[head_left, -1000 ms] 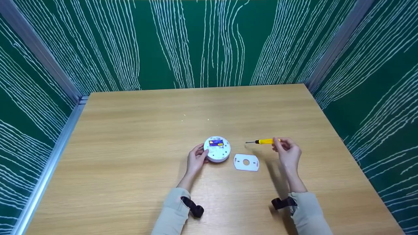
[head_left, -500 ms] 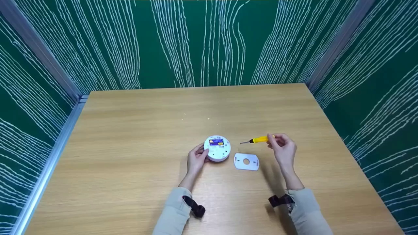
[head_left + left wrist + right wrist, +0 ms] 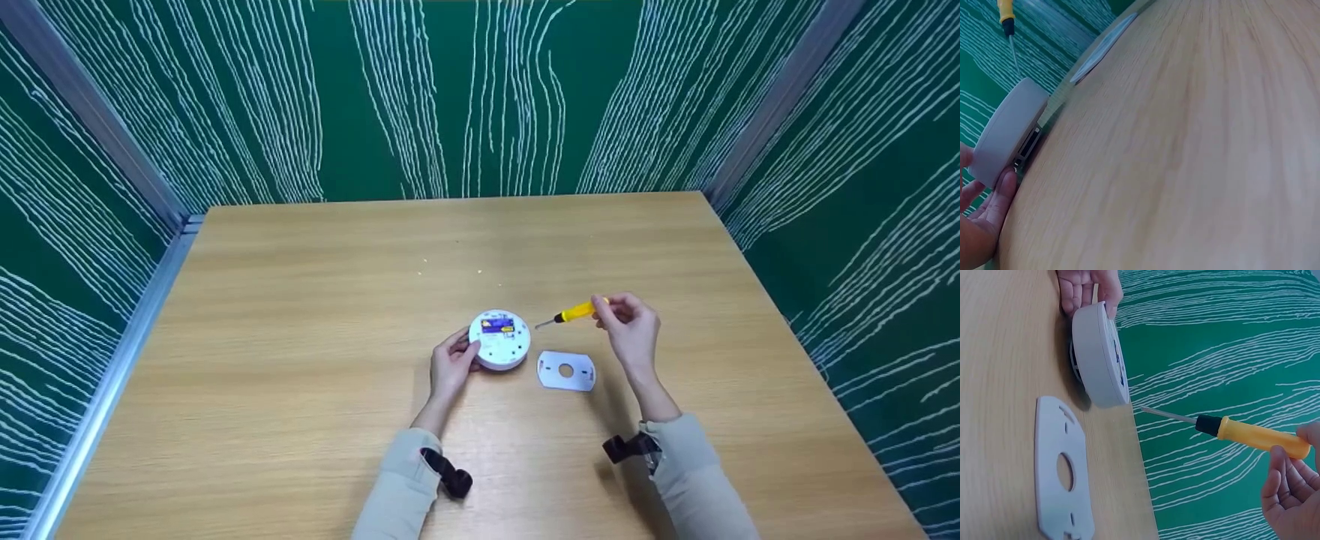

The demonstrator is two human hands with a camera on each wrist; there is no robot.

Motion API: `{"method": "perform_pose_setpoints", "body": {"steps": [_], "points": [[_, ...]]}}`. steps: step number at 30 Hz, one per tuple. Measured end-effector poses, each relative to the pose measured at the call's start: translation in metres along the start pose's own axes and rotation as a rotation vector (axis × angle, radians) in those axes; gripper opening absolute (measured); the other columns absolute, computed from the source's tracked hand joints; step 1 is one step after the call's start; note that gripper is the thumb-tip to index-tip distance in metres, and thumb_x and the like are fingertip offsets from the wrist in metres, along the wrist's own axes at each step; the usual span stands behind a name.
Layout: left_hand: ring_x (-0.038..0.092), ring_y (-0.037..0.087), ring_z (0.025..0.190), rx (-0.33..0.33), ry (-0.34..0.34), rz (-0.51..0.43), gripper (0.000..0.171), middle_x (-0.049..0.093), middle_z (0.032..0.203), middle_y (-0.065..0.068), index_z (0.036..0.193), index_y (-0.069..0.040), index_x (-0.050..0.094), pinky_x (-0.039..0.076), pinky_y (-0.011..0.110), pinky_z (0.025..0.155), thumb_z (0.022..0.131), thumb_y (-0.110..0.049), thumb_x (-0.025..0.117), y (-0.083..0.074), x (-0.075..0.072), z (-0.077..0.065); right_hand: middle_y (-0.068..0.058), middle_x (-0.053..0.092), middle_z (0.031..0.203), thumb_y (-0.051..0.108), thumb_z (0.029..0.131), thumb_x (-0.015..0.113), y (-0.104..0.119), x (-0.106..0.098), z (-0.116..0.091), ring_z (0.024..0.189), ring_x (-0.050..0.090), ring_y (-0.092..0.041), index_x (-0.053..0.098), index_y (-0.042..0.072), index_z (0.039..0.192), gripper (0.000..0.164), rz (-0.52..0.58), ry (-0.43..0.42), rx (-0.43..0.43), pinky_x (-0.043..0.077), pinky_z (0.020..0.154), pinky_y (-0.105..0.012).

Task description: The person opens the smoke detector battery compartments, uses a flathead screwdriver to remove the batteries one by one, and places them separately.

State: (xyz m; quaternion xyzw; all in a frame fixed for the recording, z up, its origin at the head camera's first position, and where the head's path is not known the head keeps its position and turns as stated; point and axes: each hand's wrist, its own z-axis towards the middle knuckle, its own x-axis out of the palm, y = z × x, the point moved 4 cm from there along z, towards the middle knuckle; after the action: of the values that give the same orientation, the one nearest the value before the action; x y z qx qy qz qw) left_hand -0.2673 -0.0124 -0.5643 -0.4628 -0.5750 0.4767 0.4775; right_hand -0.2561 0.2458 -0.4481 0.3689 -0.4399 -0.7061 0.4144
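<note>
My left hand (image 3: 452, 366) grips the left edge of a round white smoke detector (image 3: 504, 349), thumb over its upper face and fingers below. Batteries with purple and yellow wrappers (image 3: 497, 326) show in that face. The left wrist view has the detector (image 3: 1008, 132) raised slightly off the table and tilted. My right hand (image 3: 634, 330) pinches a screwdriver (image 3: 577, 311) by its yellow handle. Its metal shaft (image 3: 1171, 414) points left at the detector, and a small gap separates tip and rim in the right wrist view. A white mounting plate (image 3: 551, 370) with a round central hole lies flat nearby.
The wooden table (image 3: 315, 322) carries a few tiny white crumbs (image 3: 480, 271) beyond the detector. Green walls (image 3: 465, 97) with white wavy lines enclose its back and sides. A metal rail (image 3: 124, 360) runs along the left edge.
My right hand has moved left and slightly away from me, bringing the screwdriver's tip closer to the detector and tilting its tip downward. My left hand and the plate have barely shifted.
</note>
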Motion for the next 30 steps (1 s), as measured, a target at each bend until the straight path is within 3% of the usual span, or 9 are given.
{"method": "perform_pose_setpoints", "body": {"steps": [7, 9, 17, 23, 30], "points": [[0.056, 0.009, 0.058, 0.009, -0.014, 0.029, 0.038, 0.058, 0.081, 0.008, 0.118, 0.005, 0.053, 0.056, 0.029, 0.053, 0.081, -0.003, 0.061, 0.0, 0.0, 0.001, -0.016, 0.061, 0.066, 0.006, 0.079, 0.066, 0.023, 0.013, -0.001, 0.052, 0.058, -0.023, 0.06, -0.011, 0.08, 0.017, 0.02, 0.024, 0.011, 0.053, 0.048, -0.021], [0.056, 0.008, 0.058, 0.019, -0.02, 0.042, 0.038, 0.058, 0.081, 0.008, 0.117, 0.005, 0.054, 0.056, 0.027, 0.053, 0.081, -0.003, 0.061, 0.0, 0.0, 0.0, -0.014, 0.061, 0.065, 0.005, 0.079, 0.066, 0.025, 0.016, -0.001, 0.052, 0.057, -0.023, 0.06, -0.01, 0.08, 0.016, 0.016, 0.025, 0.02, 0.053, 0.048, -0.021], [0.057, 0.01, 0.061, 0.015, -0.027, 0.03, 0.039, 0.06, 0.086, 0.012, 0.117, 0.007, 0.053, 0.056, 0.027, 0.053, 0.08, -0.003, 0.061, 0.001, 0.0, -0.001, -0.014, 0.061, 0.067, 0.007, 0.079, 0.066, 0.023, 0.029, 0.0, 0.061, 0.055, -0.042, 0.06, -0.009, 0.08, 0.016, 0.006, 0.065, 0.028, 0.055, 0.052, -0.031], [0.057, 0.01, 0.062, 0.005, -0.027, 0.03, 0.04, 0.059, 0.086, 0.012, 0.118, 0.006, 0.053, 0.056, 0.028, 0.054, 0.08, -0.003, 0.062, 0.0, 0.0, -0.001, -0.016, 0.061, 0.067, 0.007, 0.079, 0.066, 0.025, 0.036, 0.0, 0.056, 0.057, -0.033, 0.061, -0.008, 0.078, 0.016, -0.02, 0.09, 0.024, 0.055, 0.052, -0.033], [0.057, 0.01, 0.061, 0.006, -0.035, 0.041, 0.038, 0.058, 0.083, 0.01, 0.116, 0.005, 0.055, 0.056, 0.027, 0.054, 0.08, -0.003, 0.062, -0.001, 0.0, -0.001, -0.011, 0.06, 0.065, 0.011, 0.078, 0.067, 0.019, 0.04, 0.003, 0.053, 0.057, -0.024, 0.061, -0.006, 0.077, 0.019, -0.047, 0.117, -0.002, 0.051, 0.047, -0.017]]}}
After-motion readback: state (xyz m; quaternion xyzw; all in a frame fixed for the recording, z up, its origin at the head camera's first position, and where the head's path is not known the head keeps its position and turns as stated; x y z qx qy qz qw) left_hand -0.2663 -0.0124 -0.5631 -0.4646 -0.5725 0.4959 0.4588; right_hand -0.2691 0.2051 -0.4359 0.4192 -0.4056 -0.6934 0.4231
